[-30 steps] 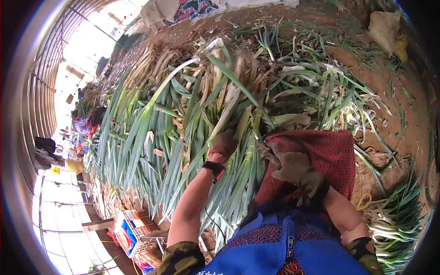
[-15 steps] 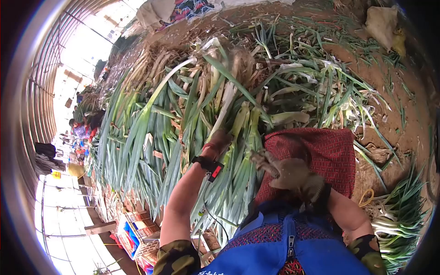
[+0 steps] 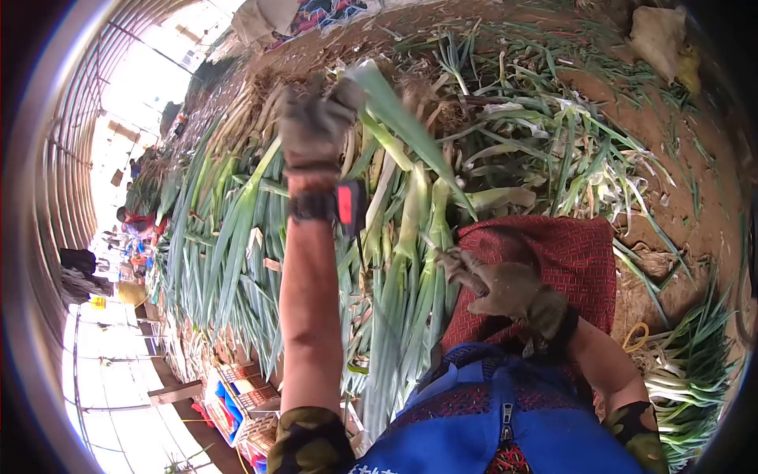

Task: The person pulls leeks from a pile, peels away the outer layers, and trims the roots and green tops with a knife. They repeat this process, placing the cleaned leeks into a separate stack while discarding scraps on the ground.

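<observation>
One broad heap of long green onions covers the dirt ground, root ends toward the far side, leaves fanned back toward the person in the blue apron. The left hand is stretched far out over the heap's root end, a black wristband below it, and it is blurred; a wide green leaf slants away beside it, though from here I can't tell whether the fingers grip it. The right hand, gloved, sits much nearer the body, over a dark red cloth. Its fingers are curled inward, and I can't make out whether they are clenched around anything; pale green stalks lie just beside them. Over to the right, near a yellow loop, there's another onion bundle, and slatted crates stand on the left side of the heap
</observation>
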Demonstrator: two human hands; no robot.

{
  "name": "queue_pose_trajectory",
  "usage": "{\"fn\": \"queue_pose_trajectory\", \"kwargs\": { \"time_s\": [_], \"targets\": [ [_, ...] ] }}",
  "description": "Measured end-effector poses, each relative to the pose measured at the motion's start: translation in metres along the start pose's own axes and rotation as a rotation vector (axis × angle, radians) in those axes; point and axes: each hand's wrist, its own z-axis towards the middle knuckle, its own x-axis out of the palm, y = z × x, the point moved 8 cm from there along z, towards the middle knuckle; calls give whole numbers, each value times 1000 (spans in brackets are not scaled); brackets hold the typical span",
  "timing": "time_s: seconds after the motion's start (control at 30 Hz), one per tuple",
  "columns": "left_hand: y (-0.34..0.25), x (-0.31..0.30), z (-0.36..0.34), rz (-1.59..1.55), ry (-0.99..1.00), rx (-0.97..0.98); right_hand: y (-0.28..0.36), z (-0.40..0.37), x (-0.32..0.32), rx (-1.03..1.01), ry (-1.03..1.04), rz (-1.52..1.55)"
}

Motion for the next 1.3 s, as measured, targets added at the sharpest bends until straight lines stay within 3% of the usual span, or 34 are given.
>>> {"fn": "queue_pose_trajectory", "kwargs": {
  "time_s": [0.03,0.07,0.17,0.23,0.3,0.33,0.4,0.43,0.47,0.53,0.57,0.67,0.7,0.8,0.87,0.93,1.0,1.07,1.1,1.2,1.23,1.3],
  "targets": [
    [-16,11,13,-648,-166,-22,8,-1,-4,-16,26,21],
    [-9,18,13,-624,-172,-104,11,-2,-7,-32,52,39],
    [20,30,-16,-413,-120,-322,-6,19,-28,-123,-227,47],
    [43,30,-56,1053,209,345,-10,28,-39,-137,-331,-40],
    [185,-30,-111,1498,323,170,-5,33,-45,-117,-269,-53],
    [200,-60,-149,1219,-18,-250,-2,36,-47,-107,-239,-60],
    [206,-60,-215,1260,-40,-488,2,41,-47,-125,-214,-65],
    [195,-52,-236,1285,-44,-460,-2,47,-49,-123,-262,-70],
    [230,-69,-259,1437,101,-550,-9,59,-50,-125,-307,-73],
    [161,-16,-248,1407,98,-536,-7,68,-51,-130,-323,-79],
    [173,-12,-250,1468,214,-504,-3,66,-49,-130,-291,-81],
    [194,-12,-248,1472,65,-468,-10,67,-35,-126,-254,-57],
    [203,-17,-249,1453,72,-568,-17,71,-32,-32,-220,-57],
    [216,-28,-247,1395,142,-574,-17,60,-46,48,-235,-4],
    [218,-33,-243,1359,152,-602,-10,45,-54,42,-283,70],
    [210,-31,-240,1275,131,-617,-14,43,-38,38,-179,26],
    [205,-32,-241,1065,104,-672,-13,33,-30,15,-147,44],
    [194,-30,-250,742,93,-778,-25,25,-37,52,-241,88],
    [173,-14,-246,404,106,-762,-30,24,-43,67,-259,94],
    [138,1,-261,-34,104,-844,-19,11,-47,16,-243,77],
    [156,-14,-281,3,104,-946,-3,0,-45,-30,-215,36],
    [125,-4,-295,41,54,-992,13,-5,-37,-63,-151,25]
  ]
}}
